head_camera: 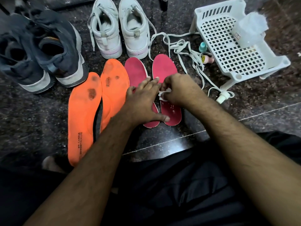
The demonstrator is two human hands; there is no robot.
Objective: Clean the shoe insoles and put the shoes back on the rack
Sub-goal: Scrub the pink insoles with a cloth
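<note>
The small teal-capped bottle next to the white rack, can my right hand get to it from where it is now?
Probably yes. The teal-capped bottle stands in the open beside the rack, beyond your right hand. Only loose laces lie between, but that hand holds a white wad.

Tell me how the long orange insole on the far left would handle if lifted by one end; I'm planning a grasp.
The orange insole looks thin and foam-like, so it would probably droop. It seems light for its length. It lies flat on the polished floor, so it may slide when pushed.
</note>
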